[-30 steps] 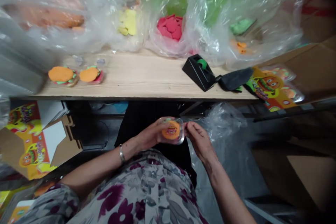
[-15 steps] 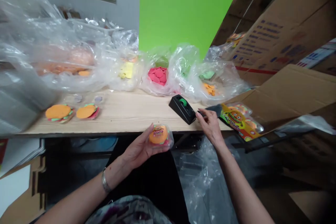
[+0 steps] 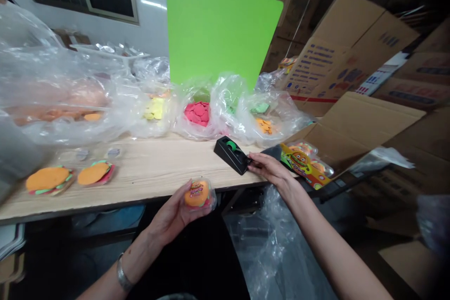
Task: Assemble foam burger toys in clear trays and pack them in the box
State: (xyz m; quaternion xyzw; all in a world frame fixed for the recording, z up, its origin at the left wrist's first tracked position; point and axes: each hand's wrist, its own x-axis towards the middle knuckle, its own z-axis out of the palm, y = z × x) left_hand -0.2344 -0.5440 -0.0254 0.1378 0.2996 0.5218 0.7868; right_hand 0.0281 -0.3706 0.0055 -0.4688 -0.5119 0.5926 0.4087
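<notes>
The left hand (image 3: 172, 220) is closed around a clear plastic box (image 3: 199, 195) with a toy burger (image 3: 194, 193) inside. The box is at the bottom middle of the picture, just past the front edge of the wooden counter (image 3: 151, 168).

The right hand (image 3: 269, 172) has moved since the last picture. Before, it was by a flat black thing (image 3: 270, 151). Now its fingertips (image 3: 251, 160) reach the end of a black tape dispenser (image 3: 230, 154) with a green roll. The fingers are stretched out, and I cannot tell if they pinch anything.

The two hands are still apart. The view has turned, so the things on the counter sit lower and farther left than before. Two more toy burgers (image 3: 47, 180) lie at the left of the counter. Plastic bags (image 3: 197, 124) of colored pieces stand along the back.
</notes>
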